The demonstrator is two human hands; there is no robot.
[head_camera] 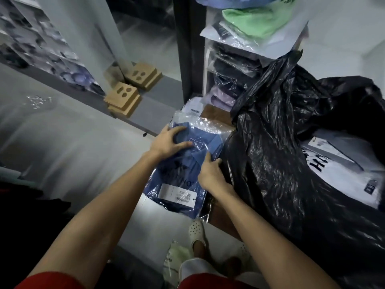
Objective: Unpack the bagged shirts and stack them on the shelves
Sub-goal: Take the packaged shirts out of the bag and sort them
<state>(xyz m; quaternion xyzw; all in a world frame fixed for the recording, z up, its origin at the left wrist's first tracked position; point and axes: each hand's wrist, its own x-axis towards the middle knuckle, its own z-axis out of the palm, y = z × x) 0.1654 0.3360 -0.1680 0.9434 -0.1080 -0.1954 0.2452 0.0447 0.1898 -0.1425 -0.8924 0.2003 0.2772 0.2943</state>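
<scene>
Clothing shop stockroom: shelves (210,65) stacked with folded shirts in clear plastic bags (235,80), a big black sack (281,147) of more bagged garments, 2 wooden display blocks (133,86) on a grey ledge (145,105).

Partial black letters "H" on the white bagged shirt (337,163); white label (177,195) print illegible.

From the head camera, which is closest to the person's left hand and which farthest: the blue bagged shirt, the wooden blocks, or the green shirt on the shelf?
1. The blue bagged shirt: the left hand rests on its upper part.
2. The wooden blocks: up and to the left, on the grey ledge.
3. The green shirt: far up on the right, on the shelf stack.
</scene>
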